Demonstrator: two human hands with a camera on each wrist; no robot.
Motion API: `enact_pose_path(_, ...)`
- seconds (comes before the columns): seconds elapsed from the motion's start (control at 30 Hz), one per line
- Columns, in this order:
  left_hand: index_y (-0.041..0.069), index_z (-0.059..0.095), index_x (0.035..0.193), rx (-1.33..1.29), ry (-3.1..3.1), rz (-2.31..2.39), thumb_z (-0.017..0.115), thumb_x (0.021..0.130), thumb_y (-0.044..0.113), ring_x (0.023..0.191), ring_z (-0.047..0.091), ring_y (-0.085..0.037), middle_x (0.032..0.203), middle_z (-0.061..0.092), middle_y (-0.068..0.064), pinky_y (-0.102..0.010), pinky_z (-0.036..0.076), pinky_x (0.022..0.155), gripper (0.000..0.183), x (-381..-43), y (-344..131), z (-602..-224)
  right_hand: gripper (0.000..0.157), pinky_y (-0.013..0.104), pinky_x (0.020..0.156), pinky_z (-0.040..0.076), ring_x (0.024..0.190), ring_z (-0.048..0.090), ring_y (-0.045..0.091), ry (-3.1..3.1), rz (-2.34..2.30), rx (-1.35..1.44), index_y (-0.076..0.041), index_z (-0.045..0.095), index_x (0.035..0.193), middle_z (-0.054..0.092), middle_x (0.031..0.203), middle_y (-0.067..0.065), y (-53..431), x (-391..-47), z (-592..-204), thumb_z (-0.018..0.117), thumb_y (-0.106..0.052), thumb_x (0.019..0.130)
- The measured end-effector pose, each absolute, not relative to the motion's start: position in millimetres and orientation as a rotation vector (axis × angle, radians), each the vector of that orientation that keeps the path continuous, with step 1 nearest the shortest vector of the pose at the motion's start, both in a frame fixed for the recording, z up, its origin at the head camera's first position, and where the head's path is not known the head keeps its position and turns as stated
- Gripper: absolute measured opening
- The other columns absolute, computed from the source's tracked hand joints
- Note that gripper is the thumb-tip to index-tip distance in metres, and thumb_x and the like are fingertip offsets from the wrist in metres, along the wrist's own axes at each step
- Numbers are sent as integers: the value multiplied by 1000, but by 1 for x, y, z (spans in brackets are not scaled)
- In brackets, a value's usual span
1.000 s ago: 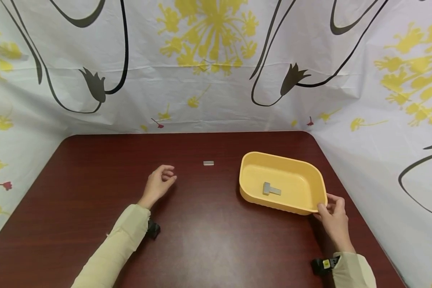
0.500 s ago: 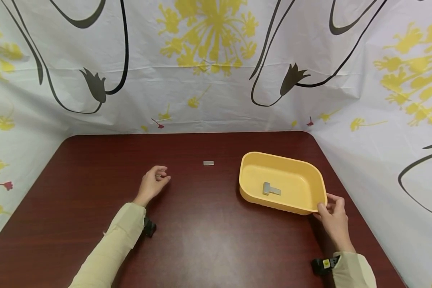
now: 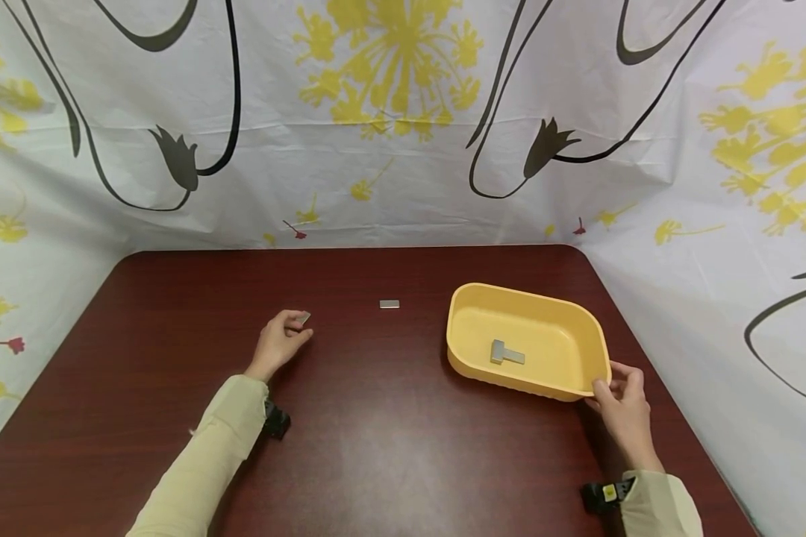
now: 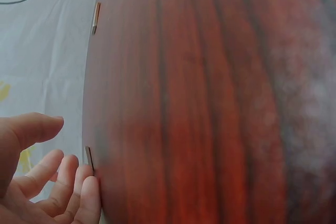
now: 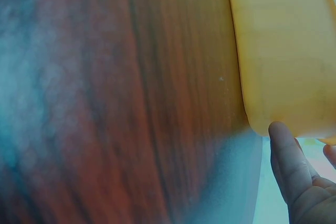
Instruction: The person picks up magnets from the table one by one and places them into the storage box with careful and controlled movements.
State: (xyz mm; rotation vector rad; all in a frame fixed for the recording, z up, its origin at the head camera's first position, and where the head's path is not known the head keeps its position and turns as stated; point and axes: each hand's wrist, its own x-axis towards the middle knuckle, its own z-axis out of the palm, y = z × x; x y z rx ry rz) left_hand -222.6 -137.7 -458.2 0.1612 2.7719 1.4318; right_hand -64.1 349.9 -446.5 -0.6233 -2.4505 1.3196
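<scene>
My left hand [image 3: 278, 347] is over the left half of the table, with thumb and fingers apart. A small flat grey metal-looking piece [image 3: 304, 318] lies by its fingertips; I cannot tell whether they touch it. The left wrist view shows this piece [image 4: 89, 159] just beyond the fingers [image 4: 63, 182]. A similar grey piece [image 3: 389, 304] lies farther right on the table. My right hand [image 3: 623, 410] grips the near right corner of a yellow plastic box [image 3: 527, 384], thumb at the rim. Inside, a grey block [image 3: 497, 351] and a thin grey bar [image 3: 513, 356] form a T.
The dark red wooden table [image 3: 389, 447] ends at a patterned white cloth [image 3: 389, 186] behind and along both sides. A black wrist camera [image 3: 277, 420] sits on the left wrist, and another black camera [image 3: 598, 496] on the right.
My left hand has drawn back slightly to the left, and the grey piece at its fingertips has come into view. The right hand and the yellow box have stayed in place.
</scene>
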Motion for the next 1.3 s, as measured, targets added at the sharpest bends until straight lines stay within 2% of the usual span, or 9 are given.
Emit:
enact_pose_path(0.6,-3,50,116,-71,2664,1520,60,82,13,92,52,-33,102,54,-22,-39,43,75,39,-230,-140,-461,42,17,56,49,63,56,4,-2435,1311,-651,-3,31,124,48,91,13,349,-65,-448,42,-12,85)
enact_pose_path(0.97,-2,50,117,-125,2674,1475,60,81,13,87,52,-32,100,54,-22,-34,43,68,40,-234,-142,-461,43,19,58,50,64,55,2,-2442,1325,-646,-1,29,125,47,92,14,348,-65,-444,41,-12,85)
enact_pose_path(1.3,0,51,116,-165,2698,1362,62,81,17,84,49,-31,97,52,-17,-38,40,71,40,-239,-142,-462,40,18,56,49,63,57,5,-2429,1316,-606,-5,32,123,48,89,13,358,-67,-460,43,-14,86)
